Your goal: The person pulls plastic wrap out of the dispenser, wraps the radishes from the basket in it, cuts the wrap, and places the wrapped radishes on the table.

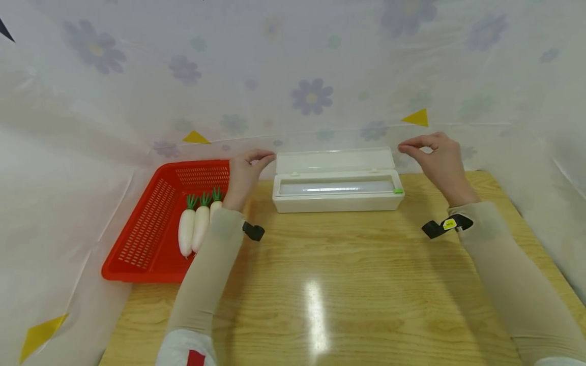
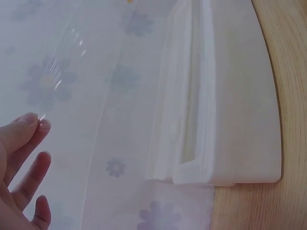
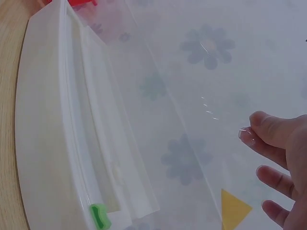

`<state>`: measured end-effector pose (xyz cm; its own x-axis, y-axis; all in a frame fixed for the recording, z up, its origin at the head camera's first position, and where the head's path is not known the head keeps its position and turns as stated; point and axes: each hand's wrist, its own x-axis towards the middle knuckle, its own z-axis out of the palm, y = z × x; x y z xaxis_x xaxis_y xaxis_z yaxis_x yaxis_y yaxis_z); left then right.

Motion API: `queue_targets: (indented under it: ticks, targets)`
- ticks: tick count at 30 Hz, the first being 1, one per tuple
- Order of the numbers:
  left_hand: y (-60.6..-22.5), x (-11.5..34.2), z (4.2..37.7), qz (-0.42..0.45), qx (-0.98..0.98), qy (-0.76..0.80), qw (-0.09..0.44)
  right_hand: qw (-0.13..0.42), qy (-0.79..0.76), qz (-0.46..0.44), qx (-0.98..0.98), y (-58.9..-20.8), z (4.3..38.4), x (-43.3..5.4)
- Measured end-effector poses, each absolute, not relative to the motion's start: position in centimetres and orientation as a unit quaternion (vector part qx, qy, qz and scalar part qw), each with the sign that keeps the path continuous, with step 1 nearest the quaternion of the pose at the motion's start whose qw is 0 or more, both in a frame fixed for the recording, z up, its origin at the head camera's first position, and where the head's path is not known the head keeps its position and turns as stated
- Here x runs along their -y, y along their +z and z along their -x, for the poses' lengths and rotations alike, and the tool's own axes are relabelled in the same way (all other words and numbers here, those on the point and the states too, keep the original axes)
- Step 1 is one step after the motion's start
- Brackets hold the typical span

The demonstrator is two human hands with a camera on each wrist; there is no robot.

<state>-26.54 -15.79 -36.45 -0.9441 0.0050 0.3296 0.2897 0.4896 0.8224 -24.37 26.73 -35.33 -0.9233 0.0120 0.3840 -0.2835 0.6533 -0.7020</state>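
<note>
A white cling film dispenser point(image 1: 339, 204) stands at the back of the table, its lid point(image 1: 334, 161) raised and a roll point(image 1: 336, 188) lying inside. Beside the lid's left end, my left hand point(image 1: 244, 175) pinches a corner of clear cling film point(image 2: 56, 76) between thumb and index finger. On the other side my right hand point(image 1: 441, 162) pinches the film's opposite corner the same way. The sheet is nearly invisible; only glints show it in both wrist views. A green slide cutter point(image 3: 100, 216) sits at the dispenser's right end.
To the left is a red plastic basket point(image 1: 133, 223) holding white radishes point(image 1: 186, 231) with green tops, partly hidden by my left arm. A flower-patterned sheet point(image 1: 311, 61) hangs behind the wooden table point(image 1: 366, 284). Yellow triangles point(image 1: 417, 118) mark the sheet.
</note>
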Motion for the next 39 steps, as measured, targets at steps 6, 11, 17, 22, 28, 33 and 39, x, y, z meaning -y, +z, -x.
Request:
queue_targets:
  ticks: [6, 11, 17, 22, 28, 33, 39]
  targets:
    - [-34.9, 16.1, 26.1, 0.079, 0.847, -0.513, 0.118, 0.174, 0.412, -0.072, 0.892, -34.3, 24.4, -26.9]
    - [-34.1, 16.5, 26.1, 0.092, 0.84, -0.521, 0.118, 0.182, 0.414, -0.087, 0.888, -33.5, 24.3, -27.1]
    - [-33.3, 17.4, 26.2, 0.109, 0.848, -0.51, 0.09, 0.181, 0.397, -0.104, 0.894, -32.8, 24.2, -27.5]
    - [-32.7, 18.5, 26.0, 0.103, 0.844, -0.526, 0.03, 0.177, 0.403, -0.12, 0.89, -32.4, 24.1, -27.9]
    - [-32.0, 19.0, 25.7, 0.114, 0.842, -0.528, 0.002, 0.197, 0.406, -0.135, 0.882, -32.0, 23.9, -28.0]
    - [-31.5, 19.0, 25.5, 0.13, 0.836, -0.533, 0.019, 0.228, 0.406, -0.151, 0.872, -31.6, 23.8, -27.8]
    - [-31.1, 19.1, 25.3, 0.142, 0.831, -0.535, 0.051, 0.256, 0.404, -0.174, 0.861, -31.2, 23.7, -27.6]
